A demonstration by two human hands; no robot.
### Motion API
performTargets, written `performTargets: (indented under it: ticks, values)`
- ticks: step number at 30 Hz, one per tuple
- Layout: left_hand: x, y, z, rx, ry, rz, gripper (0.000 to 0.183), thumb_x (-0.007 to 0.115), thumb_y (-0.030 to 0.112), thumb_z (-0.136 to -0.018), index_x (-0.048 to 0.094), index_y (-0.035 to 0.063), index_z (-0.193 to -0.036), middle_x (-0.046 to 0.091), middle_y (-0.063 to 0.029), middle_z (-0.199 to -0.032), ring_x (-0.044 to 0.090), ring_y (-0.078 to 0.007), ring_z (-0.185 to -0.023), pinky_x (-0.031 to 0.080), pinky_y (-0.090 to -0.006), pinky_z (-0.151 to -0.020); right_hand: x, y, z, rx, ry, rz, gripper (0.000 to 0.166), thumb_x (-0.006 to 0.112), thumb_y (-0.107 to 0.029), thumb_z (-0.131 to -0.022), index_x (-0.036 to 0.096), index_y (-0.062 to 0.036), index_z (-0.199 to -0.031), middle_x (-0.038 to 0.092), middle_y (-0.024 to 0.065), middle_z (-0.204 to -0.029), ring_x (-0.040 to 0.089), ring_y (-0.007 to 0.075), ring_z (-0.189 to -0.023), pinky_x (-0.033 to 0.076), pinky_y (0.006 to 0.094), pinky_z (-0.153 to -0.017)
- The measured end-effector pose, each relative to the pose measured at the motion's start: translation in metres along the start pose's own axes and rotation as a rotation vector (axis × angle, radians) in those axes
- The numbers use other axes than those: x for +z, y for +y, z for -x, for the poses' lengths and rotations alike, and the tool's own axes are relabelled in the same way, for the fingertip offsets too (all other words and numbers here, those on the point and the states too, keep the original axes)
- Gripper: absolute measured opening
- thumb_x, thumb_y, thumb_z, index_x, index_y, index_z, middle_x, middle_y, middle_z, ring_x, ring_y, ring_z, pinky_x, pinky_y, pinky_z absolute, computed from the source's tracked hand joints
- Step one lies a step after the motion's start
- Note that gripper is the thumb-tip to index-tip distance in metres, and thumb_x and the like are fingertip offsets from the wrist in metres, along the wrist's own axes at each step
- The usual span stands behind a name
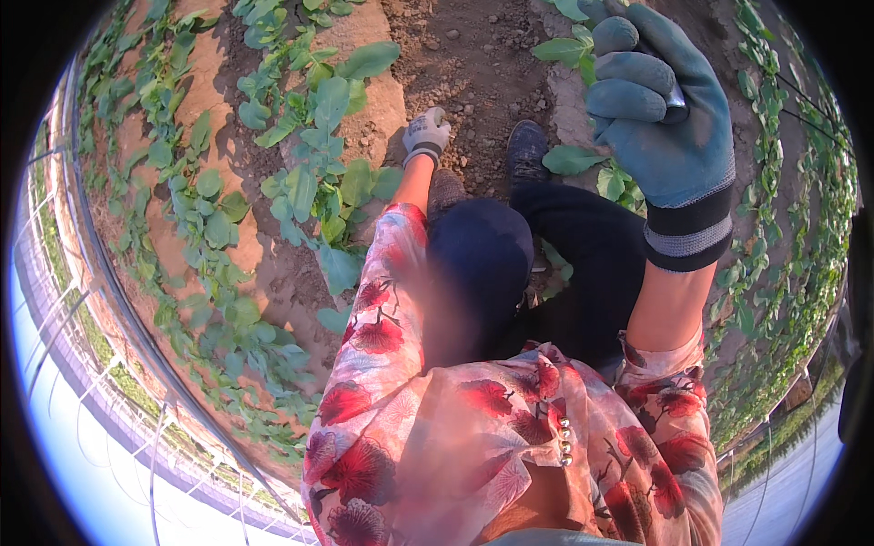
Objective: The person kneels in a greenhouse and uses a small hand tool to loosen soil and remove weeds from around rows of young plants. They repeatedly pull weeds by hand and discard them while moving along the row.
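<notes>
My right hand, in a teal-coated work glove with a black and grey cuff, is raised at the upper right. Its fingers are wrapped around a metal handle; only a short shiny end shows below the fingers, and whatever the handle belongs to is hidden. Low over the brown soil, my left hand reaches forward in a pale grey glove that bears writing. Its fingers are curled, and their inside is turned from view. Broad-leaved green seedlings grow just left of that hand.
More leafy rows run along the left, and another plant row lies at the right. A dark shoe stands in the furrow, near a single leaf. White metal framework edges the field at lower left.
</notes>
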State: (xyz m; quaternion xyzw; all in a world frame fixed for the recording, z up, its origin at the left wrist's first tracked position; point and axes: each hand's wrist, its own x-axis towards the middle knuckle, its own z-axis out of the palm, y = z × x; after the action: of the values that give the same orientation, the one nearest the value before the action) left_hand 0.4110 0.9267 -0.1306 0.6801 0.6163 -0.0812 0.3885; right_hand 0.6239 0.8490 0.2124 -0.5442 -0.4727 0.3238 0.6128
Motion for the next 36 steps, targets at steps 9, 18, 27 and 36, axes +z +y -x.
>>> performTargets:
  ticks: [9, 18, 27, 36]
  values:
    - [0.012, 0.066, -0.007, 0.350, -0.122, -0.567, 0.031, 0.054, 0.022, -0.081, 0.051, 0.0231, -0.112, 0.048, -0.0103, -0.113, 0.052, -0.0306, -0.105, 0.044, -0.0456, -0.084, 0.020, -0.039, -0.026, 0.675, 0.260, -0.534, 0.023, 0.047, -0.014, -0.089, 0.050, 0.0052, -0.101, 0.056, 0.0070, -0.076, 0.050, 0.0113, -0.059, 0.044, 0.0230, -0.052]
    - [0.004, 0.043, 0.020, 0.175, -0.241, -0.546, 0.031, 0.057, 0.019, -0.080, 0.053, 0.0169, -0.110, 0.053, -0.0093, -0.117, 0.054, -0.0279, -0.107, 0.045, -0.0455, -0.082, 0.003, -0.024, -0.031, 0.849, -0.125, -1.394, 0.030, 0.037, -0.015, -0.094, 0.039, 0.0099, -0.111, 0.049, 0.0081, -0.085, 0.037, 0.0064, -0.051, 0.036, 0.0217, -0.047]
    - [-0.028, 0.017, 0.064, 0.132, 0.246, 0.068, 0.035, 0.061, 0.027, -0.072, 0.054, 0.0155, -0.105, 0.058, -0.0065, -0.104, 0.056, -0.0273, -0.096, 0.045, -0.0388, -0.082, 0.003, -0.006, -0.038, 0.907, -0.127, -1.237, 0.024, 0.043, -0.013, -0.091, 0.043, 0.0071, -0.105, 0.052, 0.0085, -0.085, 0.044, 0.0073, -0.055, 0.039, 0.0231, -0.047]
    - [-0.154, -0.031, 0.128, 0.318, 0.783, 1.018, 0.022, 0.067, 0.001, -0.069, 0.058, 0.0020, -0.089, 0.060, -0.0056, -0.086, 0.058, -0.0119, -0.072, 0.048, -0.0245, -0.066, 0.008, 0.004, -0.036, 0.805, -0.112, -1.276, 0.019, 0.043, -0.012, -0.091, 0.046, 0.0036, -0.101, 0.054, 0.0078, -0.080, 0.049, 0.0083, -0.055, 0.042, 0.0246, -0.045]
